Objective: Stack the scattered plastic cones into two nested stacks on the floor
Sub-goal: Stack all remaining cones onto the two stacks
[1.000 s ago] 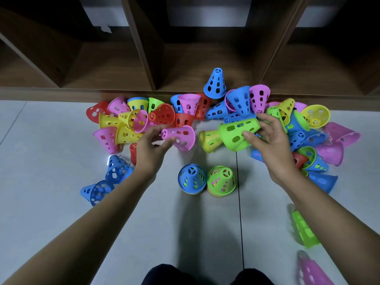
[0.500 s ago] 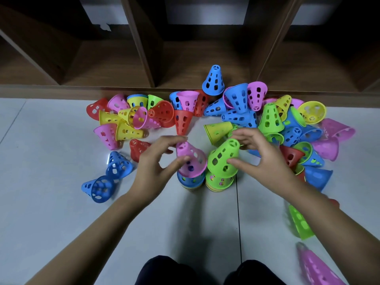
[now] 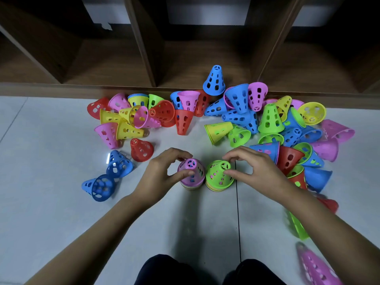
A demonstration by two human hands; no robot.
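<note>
I read the job as barely begun. The biggest thing in view is the scattered heap of perforated plastic cones [image 3: 242,116], red, yellow, pink, blue and green, strewn across the far side of the pale tiled floor [image 3: 51,212] against the dark wooden shelf unit [image 3: 144,48]. Most lie on their sides or half-tucked into each other, and I count dozens not yet sorted (too tangled for a true tally). A pair of loose blue cones [image 3: 109,175] sits off to the left, and a blurred green cone and pink cone lie near right, by my right forearm.

What is done is small: two short nested stacks stand side by side, touching or nearly so, in the near middle. The left stack is topped by a pink perforated cone [image 3: 191,172], with other rims just showing beneath. The right stack is topped by a green perforated cone [image 3: 219,174], again over a few rims.

My left hand [image 3: 158,177] pinches the pink cone between thumb and fingertips, seating it. My right hand [image 3: 257,171] grips the green cone's tip likewise. Nearly everything remains.
</note>
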